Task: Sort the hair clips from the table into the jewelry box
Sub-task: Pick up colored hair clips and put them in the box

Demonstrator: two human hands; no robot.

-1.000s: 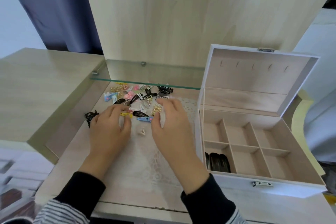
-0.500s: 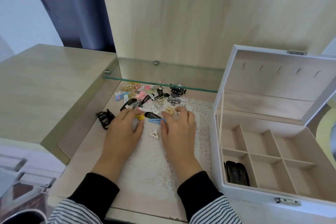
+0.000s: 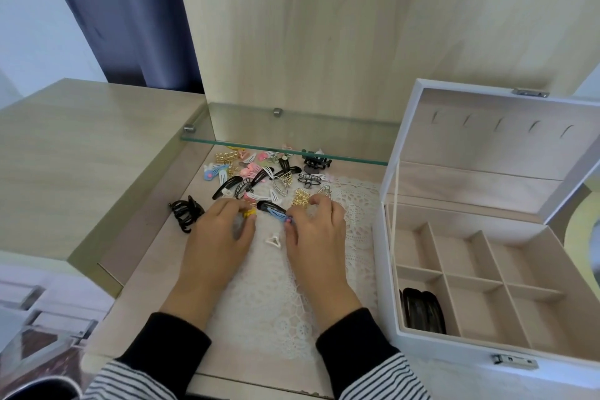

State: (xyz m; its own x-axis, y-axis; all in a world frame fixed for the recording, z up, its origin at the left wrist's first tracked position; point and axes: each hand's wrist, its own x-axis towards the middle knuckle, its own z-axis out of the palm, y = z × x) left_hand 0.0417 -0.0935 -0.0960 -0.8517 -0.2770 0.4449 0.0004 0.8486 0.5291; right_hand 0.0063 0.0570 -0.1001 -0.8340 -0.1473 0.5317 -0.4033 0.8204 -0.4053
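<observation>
Now: blue clip [image 3: 278, 214] long axis diagonal, touching right hand [image 3: 316, 230].

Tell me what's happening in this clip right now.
A person is sorting a pile of hair clips on a table into an open jewelry box. Both hands are down at the near edge of the pile: the left hand by a yellow clip, the right hand touching a blue snap clip. Whether either has a grip is unclear. Only the box's front-left compartment holds anything, a few black clips.
</observation>
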